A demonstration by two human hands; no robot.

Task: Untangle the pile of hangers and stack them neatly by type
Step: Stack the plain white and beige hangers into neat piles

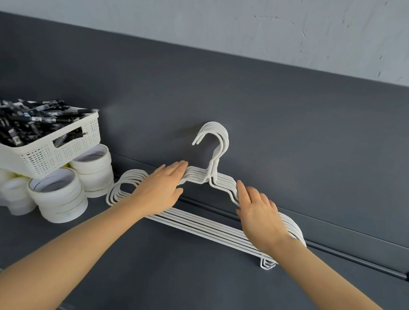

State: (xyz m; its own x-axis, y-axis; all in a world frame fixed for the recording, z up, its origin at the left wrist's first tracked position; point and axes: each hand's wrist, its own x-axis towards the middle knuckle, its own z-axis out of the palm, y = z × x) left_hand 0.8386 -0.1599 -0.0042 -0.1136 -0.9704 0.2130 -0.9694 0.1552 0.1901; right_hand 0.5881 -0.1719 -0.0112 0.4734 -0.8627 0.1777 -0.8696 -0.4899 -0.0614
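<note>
1. Hangers (199, 225): white, nested stack, flat at shelf (176, 285) back edge.
2. L hand (162, 188): grip slack, fingers straight, on stack's left shoulder.
3. R hand (261, 215): same, right shoulder.

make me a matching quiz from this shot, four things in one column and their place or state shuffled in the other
1 white coated wire hangers
2 white perforated plastic basket
3 white rolls of tape
4 left hand

A full of black pens
B short piles left of the hangers, by the basket
C nested together, hooks lined up
D fingers straight, resting on the hangers' left shoulder

Pairs: 1-C, 2-A, 3-B, 4-D
</note>
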